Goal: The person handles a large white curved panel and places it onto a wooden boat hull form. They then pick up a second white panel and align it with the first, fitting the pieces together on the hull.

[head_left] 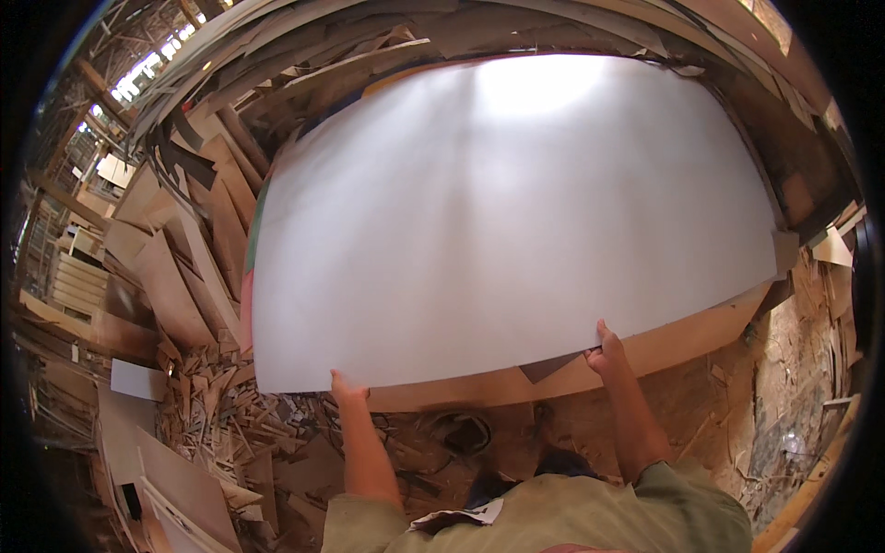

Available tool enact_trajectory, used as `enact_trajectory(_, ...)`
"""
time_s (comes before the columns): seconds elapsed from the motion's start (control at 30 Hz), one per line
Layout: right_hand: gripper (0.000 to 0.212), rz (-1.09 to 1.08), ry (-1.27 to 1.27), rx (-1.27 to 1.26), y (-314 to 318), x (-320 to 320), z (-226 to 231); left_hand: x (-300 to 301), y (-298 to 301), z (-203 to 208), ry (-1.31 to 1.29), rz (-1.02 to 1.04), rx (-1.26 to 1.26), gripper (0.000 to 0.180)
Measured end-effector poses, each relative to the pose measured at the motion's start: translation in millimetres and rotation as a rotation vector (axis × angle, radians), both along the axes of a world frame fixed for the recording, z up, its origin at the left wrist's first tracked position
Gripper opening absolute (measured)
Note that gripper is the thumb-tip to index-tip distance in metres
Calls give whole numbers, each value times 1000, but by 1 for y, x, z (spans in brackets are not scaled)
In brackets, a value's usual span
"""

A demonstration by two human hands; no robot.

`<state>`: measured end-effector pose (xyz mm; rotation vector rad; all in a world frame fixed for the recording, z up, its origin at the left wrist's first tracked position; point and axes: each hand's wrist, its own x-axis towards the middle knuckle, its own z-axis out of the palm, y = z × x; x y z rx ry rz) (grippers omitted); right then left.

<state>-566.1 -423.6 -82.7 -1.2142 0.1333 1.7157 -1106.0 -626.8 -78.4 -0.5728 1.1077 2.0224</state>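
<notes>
A large white sheet [516, 221] with a smooth, glossy face spreads across the middle of the head view. My left hand [349, 387] grips its near edge toward the left corner, thumb on top and fingers curled underneath. Farther right along that same edge, my right hand [605, 352] holds the sheet in the same way, its thumb up on the white face. Beneath the sheet shows a brown board [678, 341], jutting out along the near side. A small dark grey piece [553, 366] pokes out under the edge beside my right hand.
Leaning offcut boards [175, 286] crowd the left side. Splintered wood scraps [230, 415] litter the floor at lower left, near more panels [175, 470]. Long stacked strips [369, 32] curve along the far side. Near my feet lies a round dark object [461, 433].
</notes>
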Motion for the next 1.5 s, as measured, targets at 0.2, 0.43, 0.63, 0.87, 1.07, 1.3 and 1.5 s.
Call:
enact_trajectory(0.2, 36, 61, 35, 30, -3, -9, -9, -9, -1, -14, -48, 78, -44, 51)
enact_trajectory(0.43, 43, 143, -43, -108, -14, 7, -40, 21, -14, -5, -50, 28, -229, 53)
enact_trajectory(0.63, 48, 303, -75, 150, -24, 16, -63, 100, -5, -1, -105, -267, -225, 58)
enact_trajectory(0.87, 48, 208, -241, 18, -15, 2, -41, 87, 18, -39, 36, -428, -349, 43)
enact_trajectory(1.07, 47, 251, -211, 2, 3, -9, -7, 51, 33, -33, 97, -468, -432, 40)
enact_trajectory(1.3, 40, 569, -295, -18, 28, -12, 1, 69, 69, -3, 211, -426, -479, 38)
enact_trajectory(1.5, 38, 889, -1375, 751, -39, 106, -87, 148, -6, -40, 290, -932, -603, 30)
